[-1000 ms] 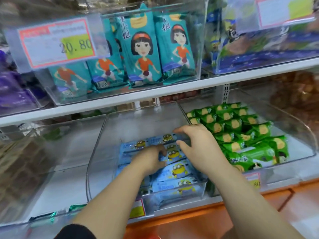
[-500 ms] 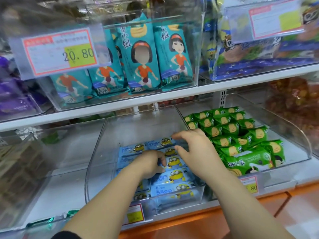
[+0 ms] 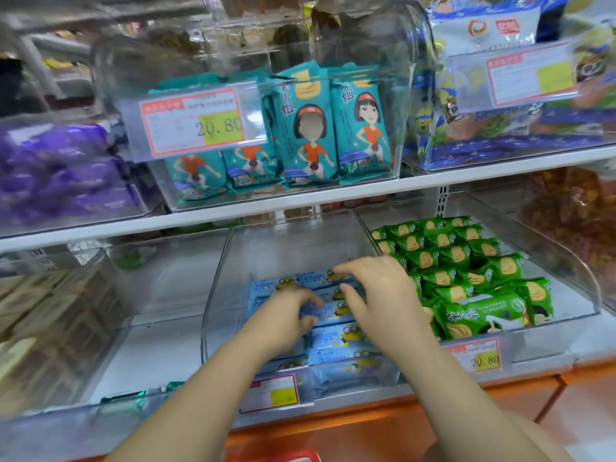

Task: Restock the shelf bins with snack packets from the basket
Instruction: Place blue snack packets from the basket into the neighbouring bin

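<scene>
Both my hands reach into the middle clear bin (image 3: pixel 226 261) on the lower shelf. Several light-blue snack packets (image 3: pixel 336 338) with yellow cartoon figures lie in rows inside it. My left hand (image 3: pixel 286 315) has its fingers curled round one blue packet near the middle of the pile. Over the back rows hovers my right hand (image 3: pixel 376 291), fingers spread and slightly bent, its fingertips on the far blue packets. A red edge of the basket (image 3: pixel 276 456) shows at the bottom of the view.
Green packets (image 3: pixel 466 278) fill the bin to the right. Teal packets (image 3: pixel 306 128) stand in the upper bin behind a 20.80 price tag (image 3: pixel 196 123). Purple bags (image 3: pixel 60 168) lie upper left. An orange ledge (image 3: pixel 366 425) runs below the bins.
The camera view has tilted upward, so the shelves sit lower in the frame. Both hands stay in the blue-packet bin; the left hand's fingers have closed further on a packet.
</scene>
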Demonstrator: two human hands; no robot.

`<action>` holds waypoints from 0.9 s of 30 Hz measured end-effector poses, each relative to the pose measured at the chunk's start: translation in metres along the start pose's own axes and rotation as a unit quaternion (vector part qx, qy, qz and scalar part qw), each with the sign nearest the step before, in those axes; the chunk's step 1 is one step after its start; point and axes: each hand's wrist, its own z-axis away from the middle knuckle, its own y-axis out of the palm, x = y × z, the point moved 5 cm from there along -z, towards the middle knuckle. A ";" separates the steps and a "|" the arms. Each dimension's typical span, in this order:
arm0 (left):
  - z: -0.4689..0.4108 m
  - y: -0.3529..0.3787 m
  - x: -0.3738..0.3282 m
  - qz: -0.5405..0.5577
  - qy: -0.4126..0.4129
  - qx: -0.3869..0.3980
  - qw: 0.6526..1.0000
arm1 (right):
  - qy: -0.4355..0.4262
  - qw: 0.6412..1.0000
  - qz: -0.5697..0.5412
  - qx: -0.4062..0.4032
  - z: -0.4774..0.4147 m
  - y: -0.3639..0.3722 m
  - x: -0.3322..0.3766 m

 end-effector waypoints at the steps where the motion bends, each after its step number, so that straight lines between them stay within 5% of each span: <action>1: 0.011 -0.008 -0.003 0.008 0.011 -0.023 1.000 | -0.013 1.000 -0.012 -0.003 0.004 0.000 0.009; 8: 0.141 -0.052 0.000 0.055 0.052 -0.180 0.981 | -0.089 0.989 -0.119 -0.016 0.055 0.008 0.075; 15: 0.265 0.007 0.070 0.071 -0.079 -0.178 0.978 | -0.104 0.972 -0.175 0.118 0.137 0.079 0.127; 21: 0.323 0.090 0.150 0.056 -0.245 -0.084 0.964 | -0.067 0.933 -0.109 0.336 0.206 0.166 0.124; 27: 0.364 0.173 0.199 -0.037 -0.309 0.131 0.941 | -0.040 0.847 -0.027 0.530 0.258 0.233 0.111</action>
